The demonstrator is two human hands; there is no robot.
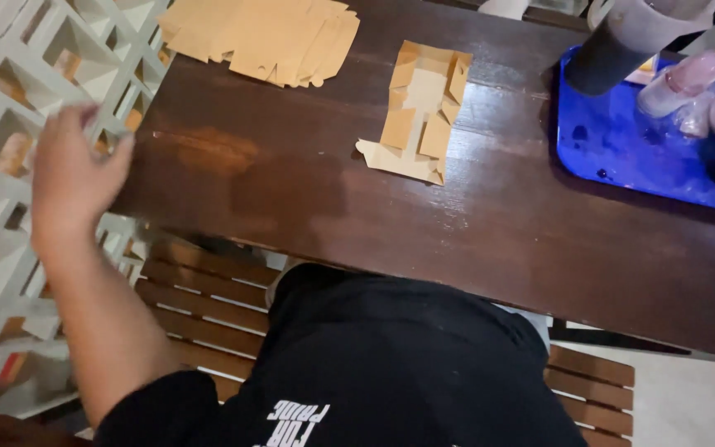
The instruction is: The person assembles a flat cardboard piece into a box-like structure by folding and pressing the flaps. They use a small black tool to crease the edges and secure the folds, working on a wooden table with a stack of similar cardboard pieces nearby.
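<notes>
The left hand [72,170] hovers at the counter's [308,207] corner, fingers blurred, seemingly loosely curled and empty. The half-folded cardboard blank [419,116] lies mid-counter; a careless reach could nudge it toward the wet blue tray [622,157].

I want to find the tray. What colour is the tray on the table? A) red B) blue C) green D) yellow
B: the tray at the far right of the dark wooden table is bright blue, with cups lying on it.
</notes>
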